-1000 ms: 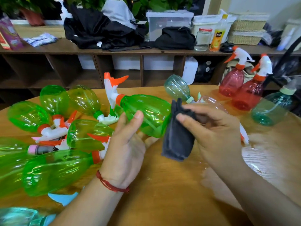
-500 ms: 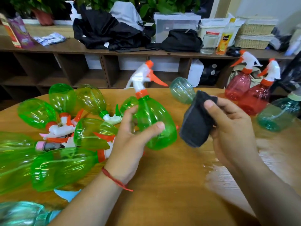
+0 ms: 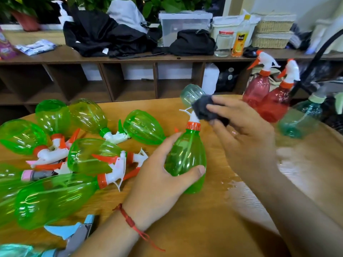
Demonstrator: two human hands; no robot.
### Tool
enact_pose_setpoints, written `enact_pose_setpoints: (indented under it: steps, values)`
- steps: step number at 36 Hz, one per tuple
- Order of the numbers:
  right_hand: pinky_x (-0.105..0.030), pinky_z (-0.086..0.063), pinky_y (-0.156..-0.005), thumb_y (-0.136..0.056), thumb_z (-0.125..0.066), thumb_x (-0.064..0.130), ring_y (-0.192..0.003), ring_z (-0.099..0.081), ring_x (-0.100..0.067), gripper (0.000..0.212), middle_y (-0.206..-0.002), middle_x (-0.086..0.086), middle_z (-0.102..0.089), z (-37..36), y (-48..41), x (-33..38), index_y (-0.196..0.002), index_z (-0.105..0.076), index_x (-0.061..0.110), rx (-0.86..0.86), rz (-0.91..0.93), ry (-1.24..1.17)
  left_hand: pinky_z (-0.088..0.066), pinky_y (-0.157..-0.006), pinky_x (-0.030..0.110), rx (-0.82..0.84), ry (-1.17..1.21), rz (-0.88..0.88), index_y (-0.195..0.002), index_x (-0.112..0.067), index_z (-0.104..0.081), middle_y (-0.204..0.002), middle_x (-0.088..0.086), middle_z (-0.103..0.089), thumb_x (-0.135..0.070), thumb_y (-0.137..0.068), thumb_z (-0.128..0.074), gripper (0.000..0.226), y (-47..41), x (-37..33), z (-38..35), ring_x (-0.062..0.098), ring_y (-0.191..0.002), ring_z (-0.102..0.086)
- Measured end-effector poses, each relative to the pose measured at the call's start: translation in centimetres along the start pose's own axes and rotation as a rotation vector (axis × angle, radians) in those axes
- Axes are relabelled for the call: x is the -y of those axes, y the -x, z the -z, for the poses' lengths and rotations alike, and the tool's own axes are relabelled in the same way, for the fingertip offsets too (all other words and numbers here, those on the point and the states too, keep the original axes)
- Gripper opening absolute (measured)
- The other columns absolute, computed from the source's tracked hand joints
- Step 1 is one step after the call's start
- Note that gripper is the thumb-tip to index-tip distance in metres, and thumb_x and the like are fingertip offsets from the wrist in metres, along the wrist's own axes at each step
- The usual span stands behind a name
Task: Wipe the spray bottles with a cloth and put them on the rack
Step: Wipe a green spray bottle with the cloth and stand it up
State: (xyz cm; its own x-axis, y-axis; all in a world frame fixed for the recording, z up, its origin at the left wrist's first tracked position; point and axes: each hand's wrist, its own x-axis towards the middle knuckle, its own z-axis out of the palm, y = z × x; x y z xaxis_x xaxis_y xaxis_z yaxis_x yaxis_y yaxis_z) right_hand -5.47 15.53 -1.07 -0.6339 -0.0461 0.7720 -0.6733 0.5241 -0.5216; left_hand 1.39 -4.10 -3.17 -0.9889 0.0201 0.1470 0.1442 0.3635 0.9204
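My left hand (image 3: 157,175) grips a green spray bottle (image 3: 187,154) upright on the wooden table (image 3: 194,229). My right hand (image 3: 241,134) holds a dark grey cloth (image 3: 206,110) wrapped over the bottle's white trigger head, above its orange collar. Several more green spray bottles (image 3: 89,158) lie on their sides in a heap at the left. Two red spray bottles (image 3: 267,97) and a teal one (image 3: 300,117) stand upright at the right.
A teal bottle (image 3: 191,93) lies behind the cloth. A blue-triggered bottle (image 3: 70,236) lies at the near left edge. A dark wooden shelf unit (image 3: 130,78) with clothes, jars and baskets runs behind the table. Wet patches (image 3: 245,191) shine on the table's right side.
The green bottle has been set upright on the table, lower than before. My right hand has brought the cloth onto its trigger head.
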Motion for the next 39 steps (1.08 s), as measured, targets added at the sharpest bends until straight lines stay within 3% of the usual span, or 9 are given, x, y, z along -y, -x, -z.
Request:
enact_pose_setpoints:
  steps: [4, 7, 9, 14, 17, 20, 26, 34, 39]
  values:
    - [-0.030, -0.043, -0.116, -0.092, -0.076, -0.002, -0.131, -0.059, -0.013, 0.035, -0.132, 0.003, -0.070, -0.8, 0.5, 0.0, -0.124, -0.077, 0.013, 0.123, 0.126, 0.080, -0.045, -0.117, 0.027, 0.009, 0.002, 0.001, -0.148, -0.049, -0.054, -0.142, -0.031, -0.061, -0.039, -0.078, -0.094, 0.081, -0.1, 0.5, -0.3, -0.010, -0.133, -0.054]
    - [-0.025, -0.040, -0.117, -0.094, -0.073, -0.002, -0.133, -0.059, -0.014, 0.036, -0.133, 0.004, -0.071, -0.9, 0.6, 0.6, -0.126, -0.077, 0.012, 0.191, 0.167, 0.061, -0.040, -0.103, 0.003, -0.003, -0.009, -0.021, -0.141, -0.048, -0.054, -0.131, -0.042, -0.062, -0.031, -0.078, -0.094, 0.076, -0.1, 0.5, -0.6, -0.021, -0.127, -0.051]
    - [-0.026, -0.040, -0.118, -0.095, -0.069, -0.003, -0.136, -0.058, -0.015, 0.036, -0.135, 0.004, -0.070, -0.8, 0.5, 0.5, -0.127, -0.076, 0.012, 0.241, 0.200, 0.062, -0.037, -0.097, -0.002, -0.001, -0.019, -0.026, -0.133, -0.051, -0.054, -0.124, -0.049, -0.060, -0.025, -0.080, -0.093, 0.072, -0.2, 0.6, -0.7, -0.024, -0.122, -0.052]
    - [-0.034, -0.050, -0.112, -0.091, -0.069, -0.011, -0.126, -0.066, -0.019, 0.038, -0.133, -0.004, -0.071, 1.0, -0.5, -1.2, -0.124, -0.076, 0.006, 0.053, 0.174, 0.150, -0.044, -0.118, 0.035, 0.037, -0.050, -0.023, -0.149, -0.055, -0.049, -0.147, -0.025, -0.059, -0.050, -0.075, -0.091, 0.085, 0.0, 0.8, -0.4, -0.001, -0.138, -0.054]
    - [-0.030, -0.051, -0.109, -0.091, -0.068, -0.010, -0.121, -0.068, -0.017, 0.034, -0.129, -0.004, -0.073, 1.6, -0.7, -1.6, -0.120, -0.078, 0.006, -0.059, 0.072, 0.189, -0.044, -0.118, 0.031, 0.022, -0.106, -0.048, -0.150, -0.056, -0.048, -0.147, -0.030, -0.054, -0.047, -0.077, -0.093, 0.086, 0.3, 0.6, -0.5, -0.007, -0.138, -0.050]
    - [-0.028, -0.046, -0.111, -0.092, -0.069, -0.007, -0.122, -0.065, -0.023, 0.033, -0.130, -0.004, -0.072, 0.8, -0.4, -1.4, -0.121, -0.078, 0.006, 0.035, 0.146, 0.191, -0.041, -0.117, 0.021, -0.016, -0.152, -0.057, -0.152, -0.052, -0.048, -0.143, -0.035, -0.053, -0.047, -0.077, -0.092, 0.087, 0.2, 0.6, -0.5, -0.013, -0.136, -0.048]
    - [-0.030, -0.041, -0.117, -0.096, -0.066, -0.008, -0.128, -0.061, -0.027, 0.037, -0.138, -0.003, -0.069, -1.0, 0.5, -0.4, -0.129, -0.075, 0.007, 0.304, 0.327, 0.152, -0.046, -0.118, 0.036, -0.024, -0.140, -0.029, -0.153, -0.052, -0.046, -0.145, -0.029, -0.058, -0.061, -0.075, -0.087, 0.089, -0.2, 0.8, -0.1, -0.003, -0.136, -0.055]
    - [-0.034, -0.052, -0.109, -0.096, -0.063, -0.001, -0.124, -0.065, -0.025, 0.032, -0.133, -0.005, -0.071, 1.0, -0.4, -1.4, -0.123, -0.077, 0.007, 0.014, 0.158, 0.262, -0.039, -0.105, 0.004, -0.015, -0.178, -0.071, -0.153, -0.053, -0.046, -0.140, -0.039, -0.051, -0.048, -0.078, -0.090, 0.087, 0.3, 0.2, -0.4, -0.016, -0.132, -0.047]
    - [-0.034, -0.044, -0.115, -0.093, -0.068, -0.012, -0.129, -0.061, -0.028, 0.037, -0.137, -0.005, -0.070, -0.9, 0.6, -0.2, -0.126, -0.076, 0.006, 0.168, 0.267, 0.215, -0.036, -0.108, 0.006, -0.023, -0.157, -0.067, -0.147, -0.056, -0.046, -0.141, -0.037, -0.052, -0.050, -0.078, -0.089, 0.081, 0.2, 0.3, -0.5, -0.018, -0.133, -0.046]
